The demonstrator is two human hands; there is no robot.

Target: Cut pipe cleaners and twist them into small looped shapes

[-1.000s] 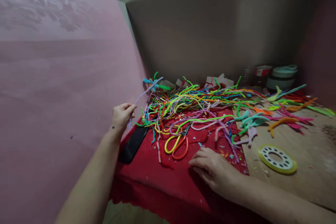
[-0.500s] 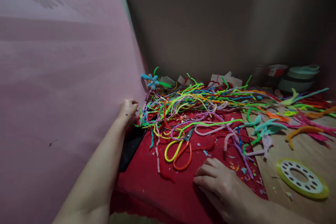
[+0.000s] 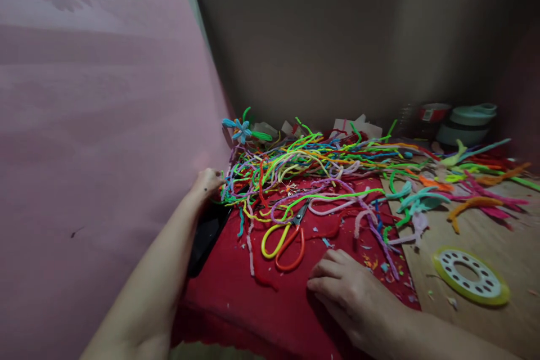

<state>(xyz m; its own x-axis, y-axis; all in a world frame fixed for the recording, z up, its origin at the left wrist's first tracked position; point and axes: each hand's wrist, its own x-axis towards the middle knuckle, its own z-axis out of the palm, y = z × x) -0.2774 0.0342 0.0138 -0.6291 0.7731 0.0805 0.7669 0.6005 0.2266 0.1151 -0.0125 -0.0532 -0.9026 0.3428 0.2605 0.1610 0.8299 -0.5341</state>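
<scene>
At the left end of a tangled heap of pipe cleaners (image 3: 304, 160), my left hand (image 3: 210, 181) has its fingers curled against the nearest strands. The fingertips are partly hidden, so what they hold cannot be made out. My right hand (image 3: 343, 287) rests on the red cloth (image 3: 248, 309), fingers bent together and nothing visible in them. Between the hands lie scissors (image 3: 284, 244) with one yellow and one red handle loop, blades partly under the strands. A dark flat object (image 3: 210, 236) lies below my left wrist.
A blue pipe-cleaner flower (image 3: 242, 131) stands at the heap's back left. On the brown board, right, lie a roll of tape (image 3: 491, 287) and looped fuzzy pieces (image 3: 426, 201). A pale-lidded container (image 3: 468, 124) stands behind. A pink wall (image 3: 105, 152) borders the left; coloured scraps litter the cloth.
The whole view has shifted slightly, so most things sit farther left. My left hand has moved a little down and closer to the heap's left end. My right hand stays on the cloth.
</scene>
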